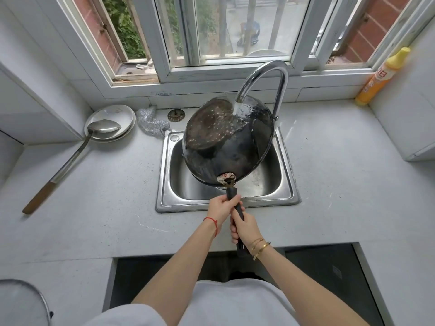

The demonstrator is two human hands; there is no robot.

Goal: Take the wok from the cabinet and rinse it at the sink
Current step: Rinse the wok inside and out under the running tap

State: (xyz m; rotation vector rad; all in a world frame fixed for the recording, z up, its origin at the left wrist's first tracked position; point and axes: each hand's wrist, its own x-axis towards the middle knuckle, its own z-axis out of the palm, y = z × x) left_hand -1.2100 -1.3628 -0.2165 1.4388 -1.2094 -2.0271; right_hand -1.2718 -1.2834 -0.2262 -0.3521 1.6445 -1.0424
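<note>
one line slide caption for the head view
Both hands, left hand and right hand, grip the wok handle, tilting it under the running faucet.

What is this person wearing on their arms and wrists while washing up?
Both forearms are bare, with no sleeves reaching them. The left hand has a thin red string bracelet tied round its wrist. The right hand has slim gold bangles at its wrist, at least two, one with a small clasp or charm. No rings or gloves are visible.

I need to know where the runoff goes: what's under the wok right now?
Under the tilted wok lies the steel sink basin; its wet floor shows on the right. The wok covers the drain and the basin's left and back.
</note>
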